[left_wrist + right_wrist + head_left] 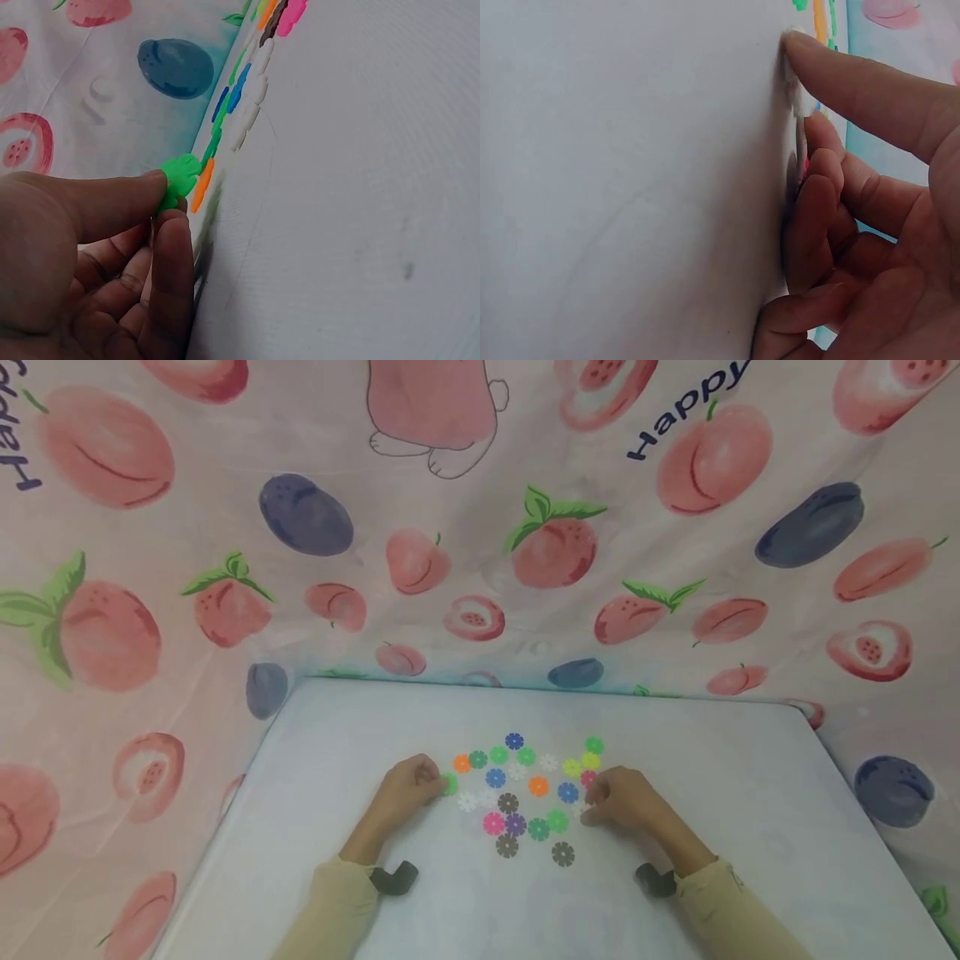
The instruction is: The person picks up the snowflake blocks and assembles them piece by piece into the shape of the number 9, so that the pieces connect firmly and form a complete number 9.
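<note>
On the white table, several notched plastic snowflake discs lie flat in many colours, among them an orange disc [538, 787] in the middle. At the left edge of the group my left hand [408, 789] pinches a green snowflake disc [180, 178] between thumb and fingertip, raised off the tabletop. On the right side my right hand [626, 797] has thumb and index finger at opposite edges of a white snowflake disc [802, 97], low against the table. Its other fingers curl down by the surface, close to a red-pink disc [588, 778] partly covered by the hand.
The table [450, 910] meets a fruit-print cloth [480, 527] at its back edge and along both sides. Two grey-brown discs, one of them a loose disc [563, 854], lie nearest the front. Dark wrist bands [395, 878] stick out from both sleeves.
</note>
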Demonstrator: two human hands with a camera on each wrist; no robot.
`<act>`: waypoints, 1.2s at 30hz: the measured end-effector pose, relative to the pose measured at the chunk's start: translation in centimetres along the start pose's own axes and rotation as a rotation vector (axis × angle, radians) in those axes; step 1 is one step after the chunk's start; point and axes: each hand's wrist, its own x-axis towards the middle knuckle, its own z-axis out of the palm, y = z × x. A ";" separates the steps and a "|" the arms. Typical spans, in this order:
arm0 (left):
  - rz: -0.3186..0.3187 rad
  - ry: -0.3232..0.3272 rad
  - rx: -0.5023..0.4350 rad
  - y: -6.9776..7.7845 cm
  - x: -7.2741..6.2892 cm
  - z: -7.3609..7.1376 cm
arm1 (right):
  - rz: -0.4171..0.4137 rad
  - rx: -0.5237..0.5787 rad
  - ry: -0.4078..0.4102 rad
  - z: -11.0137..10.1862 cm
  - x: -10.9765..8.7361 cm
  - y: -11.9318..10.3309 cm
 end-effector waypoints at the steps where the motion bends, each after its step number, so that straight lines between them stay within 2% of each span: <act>1: -0.003 -0.004 -0.003 0.0 0.0 0.0 | -0.002 0.003 -0.001 0.0 0.0 0.1; 6: -0.010 -0.016 -0.054 0.5 0.0 -0.1 | -0.008 0.027 -0.011 0.0 0.4 0.5; 10: -0.044 -0.045 -0.197 0.7 0.1 0.0 | -0.024 0.072 -0.008 -0.1 0.6 0.7; 15: -0.087 -0.095 -0.353 1.2 -0.1 0.4 | -0.113 0.116 0.024 0.0 0.3 0.2; 20: -0.037 -0.143 -0.434 2.8 -0.6 0.6 | -0.188 0.155 0.058 -0.1 -0.2 -0.8; 25: 0.031 -0.176 -0.451 4.7 -1.3 0.7 | -0.288 0.254 0.085 -0.3 -1.0 -2.5; 31: 0.066 -0.214 -0.456 6.6 -2.2 1.2 | -0.340 0.297 0.124 -0.2 -2.1 -4.4; 36: 0.078 -0.219 -0.476 7.8 -2.7 2.0 | -0.401 0.330 0.175 -0.2 -2.7 -5.5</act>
